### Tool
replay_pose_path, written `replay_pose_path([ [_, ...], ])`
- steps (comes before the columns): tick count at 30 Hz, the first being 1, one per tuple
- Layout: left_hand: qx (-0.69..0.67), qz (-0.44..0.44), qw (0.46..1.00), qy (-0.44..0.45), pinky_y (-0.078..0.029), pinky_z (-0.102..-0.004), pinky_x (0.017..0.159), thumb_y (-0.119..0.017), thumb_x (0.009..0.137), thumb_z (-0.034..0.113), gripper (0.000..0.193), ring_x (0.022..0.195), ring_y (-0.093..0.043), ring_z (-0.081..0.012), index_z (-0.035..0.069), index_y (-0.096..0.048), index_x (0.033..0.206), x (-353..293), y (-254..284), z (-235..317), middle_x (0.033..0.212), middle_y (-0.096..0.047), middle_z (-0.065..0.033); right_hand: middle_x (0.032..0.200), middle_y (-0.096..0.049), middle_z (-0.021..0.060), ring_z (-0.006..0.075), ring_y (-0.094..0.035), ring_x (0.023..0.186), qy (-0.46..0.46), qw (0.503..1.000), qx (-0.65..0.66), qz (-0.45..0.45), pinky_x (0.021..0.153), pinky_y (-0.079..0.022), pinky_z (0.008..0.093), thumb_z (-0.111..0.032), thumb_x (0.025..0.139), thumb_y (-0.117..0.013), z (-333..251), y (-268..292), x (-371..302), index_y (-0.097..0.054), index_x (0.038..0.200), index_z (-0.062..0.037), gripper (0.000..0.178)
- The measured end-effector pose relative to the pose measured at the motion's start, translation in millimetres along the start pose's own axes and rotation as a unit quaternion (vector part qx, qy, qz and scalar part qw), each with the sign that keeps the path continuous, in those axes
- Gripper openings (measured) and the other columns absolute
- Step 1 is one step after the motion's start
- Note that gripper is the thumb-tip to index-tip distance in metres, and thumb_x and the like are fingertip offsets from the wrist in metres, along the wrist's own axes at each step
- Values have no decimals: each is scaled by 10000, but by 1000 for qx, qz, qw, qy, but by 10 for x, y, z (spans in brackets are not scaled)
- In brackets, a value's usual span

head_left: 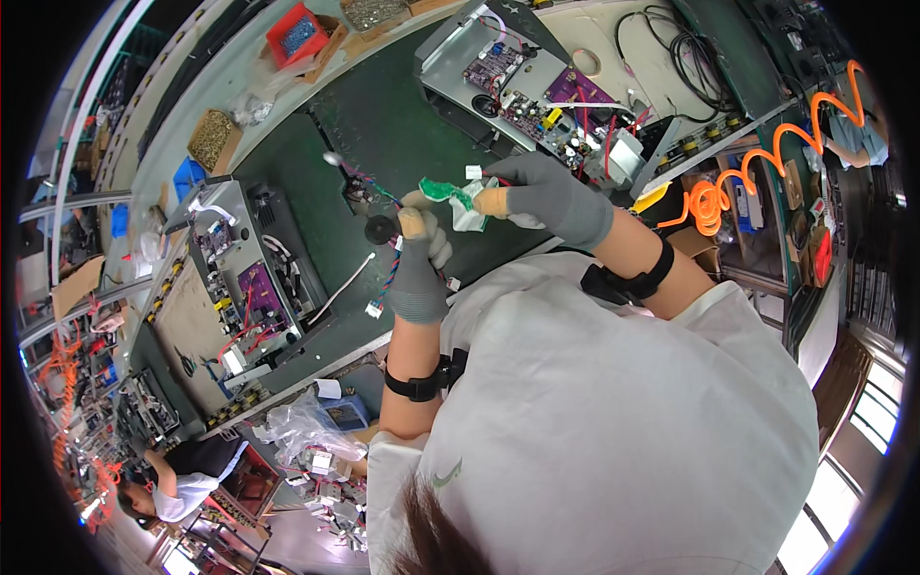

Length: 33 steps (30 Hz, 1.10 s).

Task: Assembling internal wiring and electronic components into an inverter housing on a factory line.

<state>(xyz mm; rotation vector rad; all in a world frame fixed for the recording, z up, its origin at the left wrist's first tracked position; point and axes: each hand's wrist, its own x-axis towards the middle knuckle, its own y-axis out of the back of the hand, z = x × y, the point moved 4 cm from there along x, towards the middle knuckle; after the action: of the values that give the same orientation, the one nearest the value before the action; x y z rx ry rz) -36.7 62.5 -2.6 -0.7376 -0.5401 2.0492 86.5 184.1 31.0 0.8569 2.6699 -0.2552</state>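
Both hands wear grey gloves with tan-covered fingertips. My left hand (pixel 422 264) is closed around a wire harness (pixel 391 278) of twisted coloured wires, whose white plug hangs below the fingers. A black round part (pixel 380 229) sits at the fingertips of that hand; I cannot tell whether it is gripped. My right hand (pixel 554 198) pinches a crumpled green and white strip (pixel 468 218), its green end pointing toward the left hand. Beside the right fingers shows a small white piece (pixel 472 172). The two hands are close together above the dark green bench mat (pixel 383 110).
Metal chassis with circuit boards stand on the left (pixel 254 216) and at the far right (pixel 446 72). Screws fill a red bin (pixel 278 40) and a cardboard box (pixel 228 158). An orange coiled hose (pixel 752 158) hangs at right. Another person (pixel 187 494) works at lower left.
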Motion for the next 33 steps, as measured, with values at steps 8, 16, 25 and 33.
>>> replay_pose_path([
  [8, 204, 39, 970, 125, -207, -202, 406, -607, 873, 248, 176, 443, -301, -27, 90, -532, 846, 17, 89, -211, 565, -378, 77, 675, -601, 70, 202, -568, 610, 127, 938, -304, 106, 570, -446, 320, -288, 690, -683, 114, 96, -92, -664, 864, -35, 308],
  [16, 303, 31, 949, 82, -427, -237, 526, -612, 848, 198, 224, 619, -546, -97, 11, -571, 965, 55, 91, -329, 743, -582, -34, 758, -647, 119, 307, -628, 734, 127, 921, -292, 222, 674, -490, 407, -332, 677, -627, 369, -76, -344, -691, 833, -130, 263],
  [25, 338, 5, 937, 86, -182, -194, 399, -545, 890, 198, 159, 447, -264, -20, 39, -550, 892, 62, -318, -369, 568, -365, 62, 716, -633, 132, 276, -602, 653, 145, 946, -73, 280, 611, -465, 350, -330, 734, -641, 471, 104, -746, -661, 819, -34, 309],
  [33, 432, -101, 874, 197, -290, -231, 439, -708, 745, 285, 278, 631, -422, -61, 106, -502, 801, 240, 155, -699, 690, -464, 35, 664, -588, 133, 197, -534, 579, 104, 923, -7, 370, 570, -437, 334, -343, 787, -646, 807, 175, -1203, -640, 849, 13, 362],
])
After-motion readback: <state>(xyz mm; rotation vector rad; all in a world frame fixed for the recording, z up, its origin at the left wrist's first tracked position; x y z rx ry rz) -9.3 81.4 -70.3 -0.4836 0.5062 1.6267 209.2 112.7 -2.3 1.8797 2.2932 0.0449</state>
